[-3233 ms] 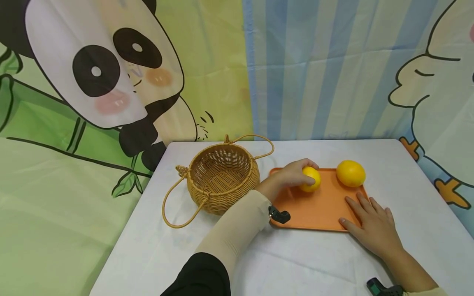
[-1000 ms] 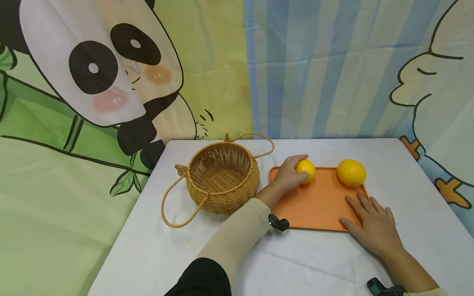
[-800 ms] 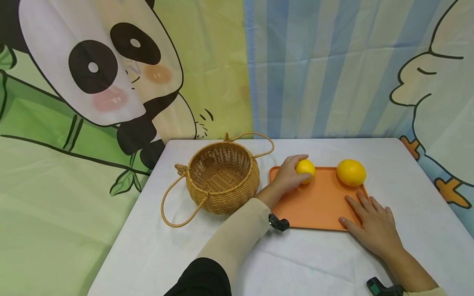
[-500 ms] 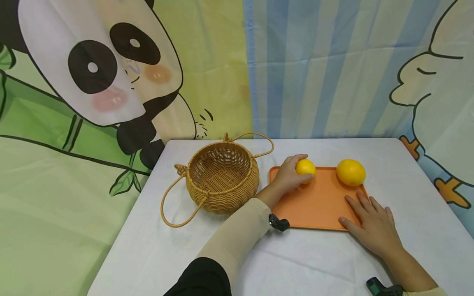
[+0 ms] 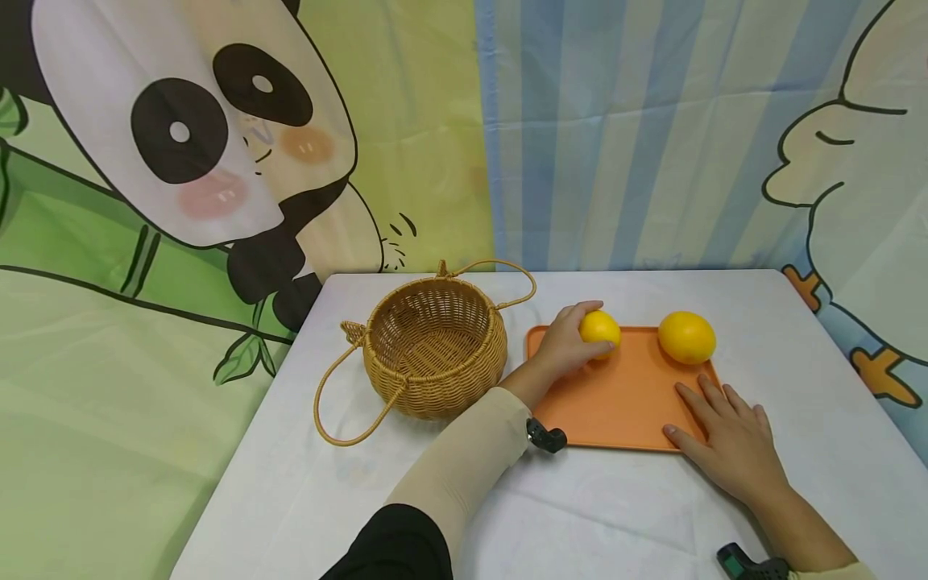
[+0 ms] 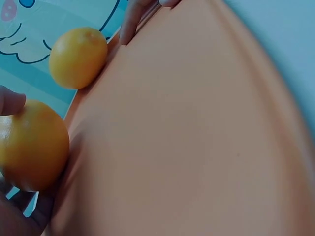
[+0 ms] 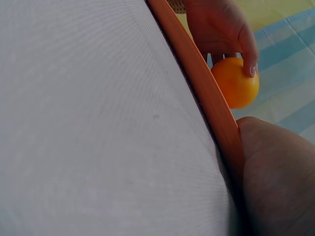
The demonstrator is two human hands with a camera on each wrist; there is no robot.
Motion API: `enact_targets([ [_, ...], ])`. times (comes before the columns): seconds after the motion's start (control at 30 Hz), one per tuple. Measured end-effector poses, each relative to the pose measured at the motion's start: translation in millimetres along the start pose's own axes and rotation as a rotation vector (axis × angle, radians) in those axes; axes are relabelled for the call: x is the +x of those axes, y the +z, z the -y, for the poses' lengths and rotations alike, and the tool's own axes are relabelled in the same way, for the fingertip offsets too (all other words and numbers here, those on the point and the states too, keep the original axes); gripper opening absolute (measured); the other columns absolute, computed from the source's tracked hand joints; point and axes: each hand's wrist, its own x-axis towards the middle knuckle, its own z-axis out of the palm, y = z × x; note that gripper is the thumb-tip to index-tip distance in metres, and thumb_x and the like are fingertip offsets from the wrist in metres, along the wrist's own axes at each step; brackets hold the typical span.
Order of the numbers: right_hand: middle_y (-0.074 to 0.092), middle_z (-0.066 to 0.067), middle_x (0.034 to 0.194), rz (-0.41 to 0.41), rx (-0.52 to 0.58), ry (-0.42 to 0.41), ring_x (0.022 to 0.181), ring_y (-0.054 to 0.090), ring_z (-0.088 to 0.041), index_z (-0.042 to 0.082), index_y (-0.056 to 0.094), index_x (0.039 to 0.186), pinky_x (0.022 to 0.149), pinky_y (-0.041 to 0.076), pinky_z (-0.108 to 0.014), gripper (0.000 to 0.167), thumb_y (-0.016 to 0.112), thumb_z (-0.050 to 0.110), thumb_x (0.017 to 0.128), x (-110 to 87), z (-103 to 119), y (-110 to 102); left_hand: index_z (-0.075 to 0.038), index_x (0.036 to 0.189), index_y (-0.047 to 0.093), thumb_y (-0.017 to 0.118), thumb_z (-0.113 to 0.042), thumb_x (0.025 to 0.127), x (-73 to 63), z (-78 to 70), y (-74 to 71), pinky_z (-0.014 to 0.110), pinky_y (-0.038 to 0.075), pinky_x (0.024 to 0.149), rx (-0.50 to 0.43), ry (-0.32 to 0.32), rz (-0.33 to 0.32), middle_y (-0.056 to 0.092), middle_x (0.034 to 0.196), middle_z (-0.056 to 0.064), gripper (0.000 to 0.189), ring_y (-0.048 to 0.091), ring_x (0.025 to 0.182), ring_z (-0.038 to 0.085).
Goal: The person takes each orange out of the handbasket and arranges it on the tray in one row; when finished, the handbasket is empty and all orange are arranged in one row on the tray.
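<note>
A yellow lemon (image 5: pixel 600 332) is on the orange tray (image 5: pixel 616 403), near its back left corner. My left hand (image 5: pixel 568 342) grips it from the left, thumb on the near side and fingers round the far side. In the left wrist view, the thumb shows over the top of this lemon (image 6: pixel 37 147). A second, oval lemon (image 5: pixel 687 338) sits at the tray's back right corner, untouched. My right hand (image 5: pixel 732 443) rests palm down with spread fingers over the tray's right front corner. In the right wrist view, the thumb (image 7: pixel 275 167) lies against the tray's rim.
A round wicker basket (image 5: pixel 435 354) stands left of the tray, its two handles folded outward. My left forearm passes close in front of it. White cloth covers the table (image 5: pixel 580 515). A printed curtain (image 5: pixel 631 137) hangs behind the table's back edge.
Since the oldest frame, my left hand and its lemon have shifted slightly left and back on the tray. Lately the left thumb has slid a little right along the lemon. The right hand stays put.
</note>
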Motion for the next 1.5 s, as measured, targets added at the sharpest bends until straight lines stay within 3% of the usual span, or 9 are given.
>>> enact_targets([
  [1.13, 0.024, -0.032, 0.169, 0.011, -0.004, 0.002, 0.150, 0.018, -0.064, 0.006, 0.043, 0.162, 0.111, 0.001, -0.087, 0.087, 0.060, 0.065, 0.101, 1.1, 0.4, -0.2, -0.037, 0.153, 0.055, 0.089, -0.035, 0.085, 1.3, -0.6, 5.3, 0.030, 0.051, 0.097, 0.037, -0.008, -0.013, 0.056, 0.144, -0.006, 0.077, 0.059, 0.111, 0.011],
  [1.5, 0.024, -0.032, 0.170, 0.013, -0.005, 0.006, 0.150, 0.017, -0.063, 0.007, 0.042, 0.162, 0.111, 0.000, -0.086, 0.087, 0.060, 0.065, 0.101, 1.4, -1.0, 0.3, -0.034, 0.154, 0.054, 0.089, -0.036, 0.086, -2.6, -1.0, 2.6, 0.032, 0.049, 0.104, 0.036, 0.019, -0.034, 0.054, 0.149, -0.005, 0.077, 0.058, 0.121, 0.012],
])
